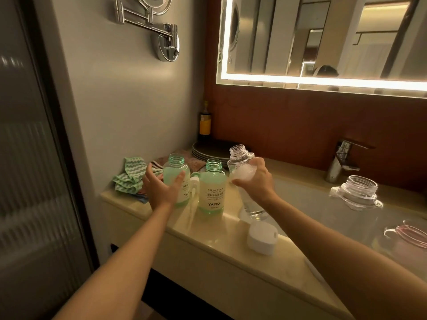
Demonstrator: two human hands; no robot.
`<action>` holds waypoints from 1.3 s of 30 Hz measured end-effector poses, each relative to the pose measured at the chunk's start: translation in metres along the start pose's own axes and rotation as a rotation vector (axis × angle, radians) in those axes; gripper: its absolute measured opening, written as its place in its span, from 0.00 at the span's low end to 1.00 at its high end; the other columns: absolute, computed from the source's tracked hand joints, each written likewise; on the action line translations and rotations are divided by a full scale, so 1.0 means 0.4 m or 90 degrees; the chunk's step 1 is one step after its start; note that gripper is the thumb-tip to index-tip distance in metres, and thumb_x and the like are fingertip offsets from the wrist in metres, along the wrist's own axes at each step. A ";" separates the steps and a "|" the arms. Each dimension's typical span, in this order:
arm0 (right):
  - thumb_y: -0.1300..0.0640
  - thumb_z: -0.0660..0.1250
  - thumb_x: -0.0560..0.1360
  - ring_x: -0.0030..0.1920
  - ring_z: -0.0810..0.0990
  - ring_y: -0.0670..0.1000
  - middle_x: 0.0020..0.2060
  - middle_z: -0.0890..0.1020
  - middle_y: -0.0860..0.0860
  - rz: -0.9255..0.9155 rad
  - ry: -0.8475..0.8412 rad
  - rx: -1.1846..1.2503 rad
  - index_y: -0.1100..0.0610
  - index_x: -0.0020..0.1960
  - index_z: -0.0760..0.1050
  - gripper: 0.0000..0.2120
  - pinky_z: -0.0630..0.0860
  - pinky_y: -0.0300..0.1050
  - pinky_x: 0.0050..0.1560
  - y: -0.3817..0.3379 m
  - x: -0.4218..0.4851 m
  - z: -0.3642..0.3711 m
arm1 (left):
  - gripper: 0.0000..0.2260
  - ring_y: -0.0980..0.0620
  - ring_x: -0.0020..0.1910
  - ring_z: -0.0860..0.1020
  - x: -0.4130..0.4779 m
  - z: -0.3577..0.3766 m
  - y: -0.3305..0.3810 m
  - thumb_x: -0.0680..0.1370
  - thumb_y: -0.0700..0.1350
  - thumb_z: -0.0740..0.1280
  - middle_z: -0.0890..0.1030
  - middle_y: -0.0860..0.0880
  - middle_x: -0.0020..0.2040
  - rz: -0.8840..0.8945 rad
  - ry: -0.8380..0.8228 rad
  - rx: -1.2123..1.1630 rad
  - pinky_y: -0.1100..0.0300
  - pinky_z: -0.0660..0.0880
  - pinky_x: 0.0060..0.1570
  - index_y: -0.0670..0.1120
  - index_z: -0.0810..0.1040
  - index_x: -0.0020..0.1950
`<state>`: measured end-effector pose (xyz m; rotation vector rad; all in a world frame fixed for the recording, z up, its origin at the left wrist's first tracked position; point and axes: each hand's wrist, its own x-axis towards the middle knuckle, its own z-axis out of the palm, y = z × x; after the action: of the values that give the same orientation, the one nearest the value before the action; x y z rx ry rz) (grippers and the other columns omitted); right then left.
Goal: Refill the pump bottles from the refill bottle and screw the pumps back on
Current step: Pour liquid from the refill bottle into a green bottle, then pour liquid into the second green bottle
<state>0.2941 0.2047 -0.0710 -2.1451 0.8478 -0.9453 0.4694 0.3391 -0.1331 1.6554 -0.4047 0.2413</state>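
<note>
Two green pump bottles stand uncapped on the beige counter [208,248]. My left hand [159,188] has its fingers spread around the left green bottle [176,174], close to it or just touching. The right green bottle [212,188] stands free beside it, label facing me. A white pump head [194,183] lies between the two. My right hand [254,181] grips a clear refill bottle [241,158], upright and uncapped, with a little liquid and foam inside. A white cap [262,237] sits on the counter in front of it.
A green striped cloth [129,176] lies at the left end of the counter, stacked dark plates [208,150] and a dark bottle [205,121] behind. The sink basin holds a clear jar [357,192] and a pink-rimmed one [406,234]. A chrome tap [342,160] stands at the back.
</note>
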 end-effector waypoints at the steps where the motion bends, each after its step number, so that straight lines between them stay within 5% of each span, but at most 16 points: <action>1: 0.56 0.77 0.65 0.51 0.71 0.52 0.58 0.75 0.56 -0.001 -0.002 -0.001 0.56 0.63 0.65 0.32 0.74 0.49 0.50 -0.001 0.000 0.003 | 0.44 0.44 0.64 0.70 0.012 0.001 -0.001 0.66 0.55 0.76 0.66 0.41 0.68 -0.020 -0.048 -0.030 0.46 0.69 0.62 0.44 0.57 0.73; 4: 0.56 0.77 0.65 0.52 0.71 0.52 0.58 0.74 0.56 -0.003 -0.008 0.001 0.57 0.63 0.65 0.32 0.74 0.51 0.52 -0.004 0.000 0.008 | 0.36 0.48 0.58 0.73 0.019 -0.003 0.013 0.68 0.49 0.75 0.72 0.45 0.64 -0.038 -0.116 -0.043 0.54 0.72 0.56 0.45 0.61 0.71; 8: 0.56 0.77 0.65 0.51 0.70 0.52 0.58 0.74 0.56 -0.006 -0.010 -0.004 0.57 0.63 0.65 0.32 0.75 0.52 0.53 -0.007 0.000 0.010 | 0.29 0.53 0.49 0.74 0.002 -0.018 0.030 0.68 0.44 0.75 0.75 0.49 0.54 -0.022 -0.077 -0.073 0.61 0.70 0.47 0.43 0.68 0.66; 17: 0.55 0.77 0.64 0.51 0.71 0.52 0.58 0.75 0.57 -0.032 0.009 -0.002 0.58 0.63 0.65 0.33 0.70 0.45 0.49 -0.043 -0.011 -0.019 | 0.26 0.54 0.46 0.77 -0.015 -0.087 0.122 0.67 0.47 0.76 0.78 0.51 0.50 0.049 -0.092 -0.104 0.62 0.73 0.43 0.45 0.72 0.62; 30: 0.54 0.77 0.64 0.50 0.71 0.51 0.58 0.75 0.55 -0.089 -0.014 -0.046 0.57 0.63 0.65 0.33 0.70 0.46 0.48 -0.078 -0.061 -0.085 | 0.30 0.54 0.51 0.76 -0.227 -0.048 0.134 0.66 0.51 0.76 0.77 0.51 0.54 0.059 -0.237 -0.071 0.60 0.74 0.49 0.45 0.71 0.64; 39: 0.52 0.76 0.66 0.58 0.73 0.57 0.60 0.74 0.55 -0.202 -0.049 -0.276 0.55 0.66 0.63 0.34 0.71 0.51 0.55 -0.065 -0.074 -0.116 | 0.32 0.54 0.52 0.75 -0.245 -0.017 0.118 0.65 0.53 0.77 0.78 0.48 0.58 0.036 -0.221 -0.031 0.59 0.73 0.51 0.47 0.69 0.64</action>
<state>0.2493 0.2291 -0.0376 -2.7330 0.7380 -0.8819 0.3617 0.3539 -0.1272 1.6413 -0.7137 -0.0172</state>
